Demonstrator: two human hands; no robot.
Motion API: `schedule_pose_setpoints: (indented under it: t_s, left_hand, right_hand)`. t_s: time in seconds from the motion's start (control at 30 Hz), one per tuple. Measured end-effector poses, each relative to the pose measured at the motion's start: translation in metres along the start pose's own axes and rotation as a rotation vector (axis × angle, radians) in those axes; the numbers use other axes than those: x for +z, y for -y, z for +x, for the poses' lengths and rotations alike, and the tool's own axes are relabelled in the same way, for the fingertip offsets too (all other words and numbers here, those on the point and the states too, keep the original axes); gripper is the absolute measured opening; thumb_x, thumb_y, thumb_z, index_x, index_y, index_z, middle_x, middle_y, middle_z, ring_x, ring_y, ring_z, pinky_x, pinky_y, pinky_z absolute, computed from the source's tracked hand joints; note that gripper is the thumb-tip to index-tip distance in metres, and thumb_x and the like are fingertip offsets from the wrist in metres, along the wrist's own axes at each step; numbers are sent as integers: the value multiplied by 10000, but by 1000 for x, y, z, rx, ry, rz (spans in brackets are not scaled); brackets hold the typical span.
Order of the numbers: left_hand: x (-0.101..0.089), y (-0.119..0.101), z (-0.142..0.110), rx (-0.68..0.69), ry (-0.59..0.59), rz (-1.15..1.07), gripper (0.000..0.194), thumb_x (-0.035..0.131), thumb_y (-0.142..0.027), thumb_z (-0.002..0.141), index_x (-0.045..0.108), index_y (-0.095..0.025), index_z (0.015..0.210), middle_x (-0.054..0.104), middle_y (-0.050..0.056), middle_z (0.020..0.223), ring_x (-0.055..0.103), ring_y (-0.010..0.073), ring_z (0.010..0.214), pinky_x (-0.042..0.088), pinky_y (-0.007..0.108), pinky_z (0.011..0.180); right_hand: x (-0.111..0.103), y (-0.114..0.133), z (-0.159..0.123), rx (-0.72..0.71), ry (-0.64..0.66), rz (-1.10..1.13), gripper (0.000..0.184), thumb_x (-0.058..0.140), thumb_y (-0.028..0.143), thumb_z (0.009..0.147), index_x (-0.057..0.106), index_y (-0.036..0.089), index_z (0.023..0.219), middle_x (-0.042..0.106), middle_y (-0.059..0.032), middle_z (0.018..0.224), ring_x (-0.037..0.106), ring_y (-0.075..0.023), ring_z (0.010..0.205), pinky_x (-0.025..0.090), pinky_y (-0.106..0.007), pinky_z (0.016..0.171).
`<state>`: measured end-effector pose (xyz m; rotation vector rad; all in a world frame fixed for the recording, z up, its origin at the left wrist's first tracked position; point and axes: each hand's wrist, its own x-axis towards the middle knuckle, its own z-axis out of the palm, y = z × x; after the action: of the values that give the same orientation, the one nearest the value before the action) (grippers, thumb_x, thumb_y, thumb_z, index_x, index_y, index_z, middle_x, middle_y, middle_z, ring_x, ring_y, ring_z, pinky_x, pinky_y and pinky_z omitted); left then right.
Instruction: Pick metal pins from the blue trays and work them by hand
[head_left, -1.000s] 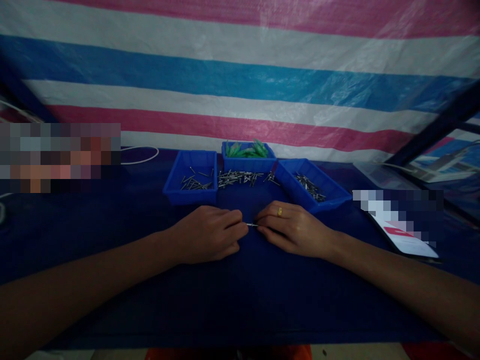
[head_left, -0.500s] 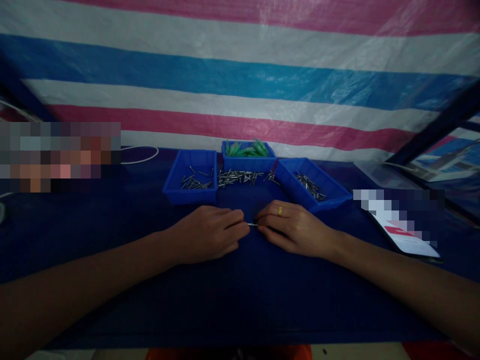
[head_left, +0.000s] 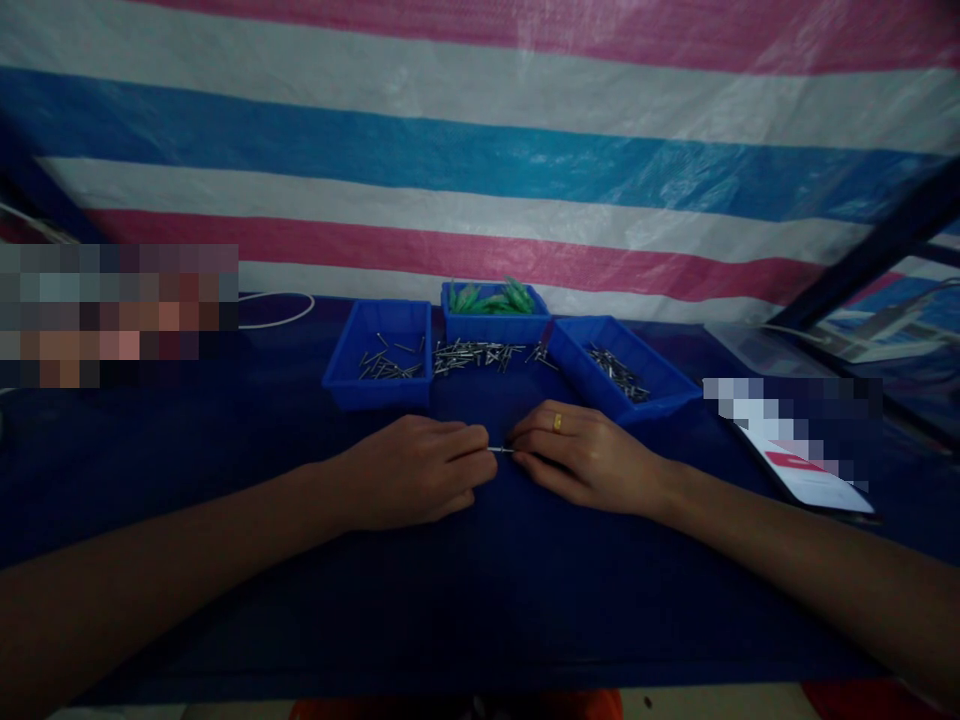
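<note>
Between my two hands runs a thin, silvery metal pin (head_left: 502, 450) with a small collar near its middle. My left hand (head_left: 424, 470) pinches its left end, fingers closed. At the other end, the fingertips of my right hand (head_left: 581, 455) are closed on it; this hand wears a gold ring (head_left: 557, 422). Most of the pin is hidden by my fingers, so I cannot tell whether it is one piece or two. Both hands are low over the dark blue table (head_left: 495, 590), just in front of a pile of similar metal pins (head_left: 476, 354).
A blue bin (head_left: 377, 391) at left and another blue bin (head_left: 626, 409) at right hold metal pins. Behind the pile stands a blue bin (head_left: 496, 326) with green pieces (head_left: 491, 300). A phone (head_left: 814, 470) lies at right, a white cable (head_left: 281, 320) at back left.
The view has shifted very slightly. My hands keep their pinch on the pin, and a little more of it shows between them.
</note>
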<state>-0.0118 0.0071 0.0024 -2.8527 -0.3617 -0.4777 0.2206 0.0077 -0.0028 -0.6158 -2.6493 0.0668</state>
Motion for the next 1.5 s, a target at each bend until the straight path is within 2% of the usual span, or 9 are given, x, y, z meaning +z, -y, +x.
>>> schedule_pose_setpoints:
  t_s: [0.43,0.67,0.9,1.17,1.5]
  left_hand:
    - [2,-1,-2,-31,-25,20,94,431,-126,862,511,-153,904,547,15,832,530,120,710,465,227,644]
    - [2,-1,-1,-47,-44,25,88,425,-143,864,501,-159,907,570,18,840,559,122,705,468,225,625]
    - [2,0,-1,-28,-14,44,95,451,-143,846,485,-163,932,569,20,852,562,126,728,462,228,639]
    - [1,-4,-1,-80,-33,41,145,447,-79,775,402,-171,878,524,-16,750,512,100,578,389,212,518]
    - [2,-2,-1,-91,-10,39,194,437,-65,768,369,-183,905,507,-29,735,508,102,574,374,215,515]
  right_hand:
    - [0,0,-1,7,10,-3,216,428,203,912,625,113,905,637,-83,884,576,-160,818,495,-305,763]
    - [-1,1,0,8,8,1,219,417,209,915,620,126,903,639,-83,877,579,-162,812,497,-307,751]
    - [-1,1,0,7,15,-6,211,421,204,914,616,123,908,637,-81,878,572,-160,810,494,-305,758]
    - [0,0,0,7,20,-6,212,428,204,913,620,113,908,638,-86,891,570,-162,819,490,-304,764]
    - [-1,0,0,14,27,-2,214,421,206,915,618,125,919,636,-83,901,571,-164,830,494,-316,771]
